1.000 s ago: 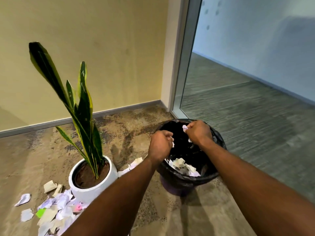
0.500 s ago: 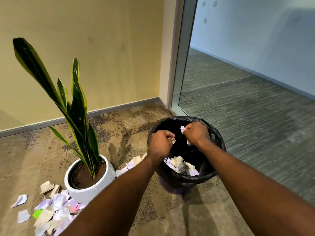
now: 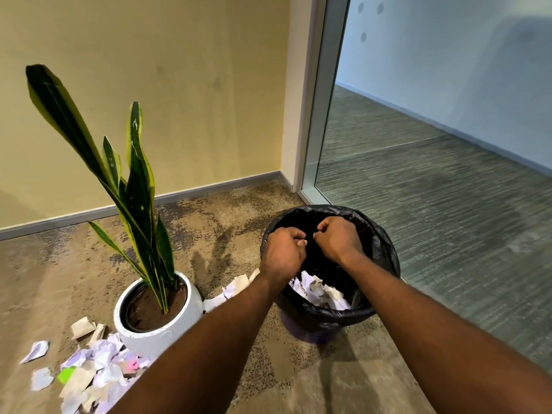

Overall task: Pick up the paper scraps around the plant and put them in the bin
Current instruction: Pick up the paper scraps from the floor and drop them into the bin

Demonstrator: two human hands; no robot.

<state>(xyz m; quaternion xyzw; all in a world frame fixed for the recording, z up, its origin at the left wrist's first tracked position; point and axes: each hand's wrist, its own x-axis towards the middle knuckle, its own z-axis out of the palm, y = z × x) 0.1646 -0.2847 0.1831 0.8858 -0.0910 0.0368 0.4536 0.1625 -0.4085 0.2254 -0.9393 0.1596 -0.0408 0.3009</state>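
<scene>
The bin (image 3: 385, 243), lined with a black bag, stands on the floor to the right of the plant (image 3: 137, 189) in its white pot (image 3: 167, 330). Both my hands hover over the bin's opening as fists. My left hand (image 3: 282, 252) and my right hand (image 3: 339, 239) almost touch, and only slivers of pale paper show between their curled fingers. Paper scraps in the bin (image 3: 319, 291) lie at its bottom. Several more paper scraps on the floor (image 3: 89, 369) are piled left of and in front of the pot, and a few scraps (image 3: 230, 291) lie between pot and bin.
A yellow wall with a grey skirting (image 3: 191, 192) runs behind the plant. A glass partition (image 3: 448, 115) with a metal frame (image 3: 316, 115) stands just behind and right of the bin. The floor is mottled brown carpet (image 3: 59, 264).
The white scraps that stuck out of both hands are now almost hidden inside the fists. The hands have drawn closer together over the bin. My view has shifted slightly.
</scene>
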